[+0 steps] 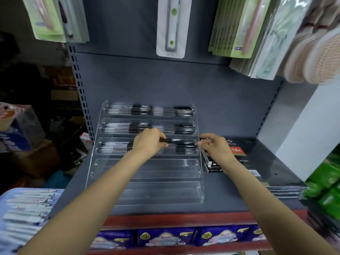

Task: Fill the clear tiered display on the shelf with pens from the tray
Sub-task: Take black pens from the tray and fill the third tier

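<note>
- Two bare forearms reach in from the bottom edge, with no sleeves visible along their length.
- The left hand (150, 142) and right hand (216, 147) are bare: no gloves, rings, watch or bracelets show.

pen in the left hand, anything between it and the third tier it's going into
Nothing visible blocks it. The left hand holds the pen just above the third tier, whose open top already holds pens. The right hand sits off the display's right edge, clear of the path.
</note>
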The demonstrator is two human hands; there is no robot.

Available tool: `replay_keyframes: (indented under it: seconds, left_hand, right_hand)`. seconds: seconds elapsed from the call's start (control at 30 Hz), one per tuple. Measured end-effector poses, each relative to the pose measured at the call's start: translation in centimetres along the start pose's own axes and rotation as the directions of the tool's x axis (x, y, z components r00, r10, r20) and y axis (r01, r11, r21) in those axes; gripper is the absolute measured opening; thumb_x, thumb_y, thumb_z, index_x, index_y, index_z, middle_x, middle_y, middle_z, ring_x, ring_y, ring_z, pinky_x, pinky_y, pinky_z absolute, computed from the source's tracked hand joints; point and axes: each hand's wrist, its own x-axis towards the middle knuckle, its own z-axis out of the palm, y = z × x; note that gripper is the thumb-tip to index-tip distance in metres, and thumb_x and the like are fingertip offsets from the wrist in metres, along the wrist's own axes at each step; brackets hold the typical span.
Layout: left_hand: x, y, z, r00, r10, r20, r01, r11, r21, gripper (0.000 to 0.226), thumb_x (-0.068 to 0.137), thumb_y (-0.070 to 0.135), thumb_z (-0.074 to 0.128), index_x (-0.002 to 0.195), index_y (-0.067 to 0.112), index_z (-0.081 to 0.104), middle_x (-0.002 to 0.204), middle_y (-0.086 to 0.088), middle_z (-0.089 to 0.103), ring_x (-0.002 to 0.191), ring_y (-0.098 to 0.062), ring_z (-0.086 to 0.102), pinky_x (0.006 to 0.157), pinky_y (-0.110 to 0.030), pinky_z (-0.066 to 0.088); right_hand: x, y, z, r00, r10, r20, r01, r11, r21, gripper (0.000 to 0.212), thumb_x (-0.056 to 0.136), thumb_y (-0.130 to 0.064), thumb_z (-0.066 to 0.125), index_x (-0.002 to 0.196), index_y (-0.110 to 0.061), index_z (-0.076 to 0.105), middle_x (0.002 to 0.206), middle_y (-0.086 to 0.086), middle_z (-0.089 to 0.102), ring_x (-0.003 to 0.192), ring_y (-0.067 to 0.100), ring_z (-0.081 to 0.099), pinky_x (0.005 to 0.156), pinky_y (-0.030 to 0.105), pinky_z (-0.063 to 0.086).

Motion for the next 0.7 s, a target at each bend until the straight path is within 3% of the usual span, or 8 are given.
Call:
replay_keyframes:
  seconds: [0.1,0.17,0.27,0.33,0.4,0.5,0.57,0.7]
  left_hand:
    - [-0.1,0.2,-0.2,1.000,-0.009,0.007,0.009,1.000,0.013,0.022,0.087,0.037,0.062,0.104,0.024,0.069,0.099,-0.002,0.068,0.102,-0.022,0.057,0.072,-0.031,0.041]
    - [-0.3,0.0,-0.1,1.000,-0.011,-0.024,0.010,1.000,-0.022,0.028,0.086,0.040,0.063,0.108,0.023,0.068,0.103,-0.004,0.067,0.104,-0.023,0.057,0.076,-0.032,0.044]
    - [-0.8,-0.1,0.0,0.999,0.047,-0.019,-0.049,0.992,-0.113,0.030,0.083,0.043,0.064,0.104,0.022,0.069,0.094,-0.002,0.064,0.094,-0.021,0.057,0.076,-0.033,0.047]
    - [-1.2,0.6,-0.2,0.993,0.118,0.010,-0.116,0.982,-0.146,0.025,0.084,0.041,0.064,0.095,0.020,0.070,0.076,0.005,0.057,0.085,-0.020,0.055,0.070,-0.031,0.045]
    - [-1.4,1.5,-0.5,0.986,0.169,0.012,-0.164,0.967,-0.196,0.021,0.084,0.039,0.065,0.090,0.019,0.069,0.071,0.011,0.055,0.082,-0.018,0.056,0.071,-0.030,0.045]
    - [-1.5,2.0,-1.0,0.978,0.206,-0.013,-0.201,0.940,-0.274,0.029,0.084,0.030,0.067,0.110,0.019,0.065,0.095,0.008,0.063,0.092,-0.009,0.057,0.081,-0.021,0.043]
    - [-1.6,1.2,-1.2,0.981,0.193,-0.031,-0.192,0.923,-0.333,0.028,0.085,0.022,0.067,0.112,0.018,0.062,0.097,0.005,0.064,0.091,-0.007,0.058,0.084,-0.020,0.046]
    - [-1.8,-1.0,-1.1,0.988,0.141,-0.064,-0.154,0.935,-0.320,0.011,0.086,0.015,0.065,0.096,0.014,0.070,0.092,0.003,0.067,0.086,-0.007,0.060,0.082,-0.016,0.046]
  right_hand:
    - [-0.1,0.0,-0.1,1.000,-0.004,0.015,0.004,1.000,0.027,0.034,0.089,-0.012,0.061,0.122,-0.006,0.056,0.087,-0.001,0.063,0.087,0.014,0.058,0.064,0.018,0.048]
    - [-0.1,0.1,-0.1,1.000,-0.030,-0.009,0.030,0.999,-0.021,0.035,0.089,-0.014,0.061,0.122,-0.008,0.055,0.096,0.002,0.064,0.089,0.014,0.058,0.072,0.022,0.049]
    - [-0.3,-0.4,-0.2,0.978,-0.192,-0.084,0.176,0.970,-0.168,0.031,0.091,-0.021,0.059,0.121,-0.014,0.058,0.103,0.000,0.062,0.090,0.012,0.058,0.079,0.023,0.045]
    - [-0.6,-1.3,-0.1,0.962,-0.274,-0.005,0.271,0.955,-0.118,0.026,0.091,-0.024,0.059,0.116,-0.017,0.061,0.096,-0.003,0.064,0.085,0.009,0.062,0.076,0.022,0.050]
    - [-0.8,-2.2,0.1,0.947,-0.308,0.094,0.316,0.946,-0.076,0.017,0.089,-0.022,0.061,0.105,-0.020,0.066,0.088,-0.007,0.066,0.080,0.005,0.063,0.074,0.020,0.053]
    - [-0.3,-2.3,0.1,0.938,-0.334,0.092,0.341,0.936,-0.080,0.011,0.085,-0.014,0.066,0.080,-0.024,0.070,0.078,-0.005,0.069,0.074,0.013,0.065,0.076,0.026,0.054]
    - [0.2,-1.8,-0.1,0.949,-0.311,0.048,0.314,0.947,-0.070,0.014,0.084,-0.013,0.067,0.077,-0.024,0.070,0.076,-0.005,0.070,0.076,0.018,0.067,0.077,0.028,0.056]
    - [0.3,-0.9,-0.2,0.947,-0.321,0.028,0.321,0.929,-0.183,0.007,0.084,-0.014,0.068,0.086,-0.016,0.074,0.086,-0.003,0.072,0.081,0.007,0.065,0.073,0.006,0.047]
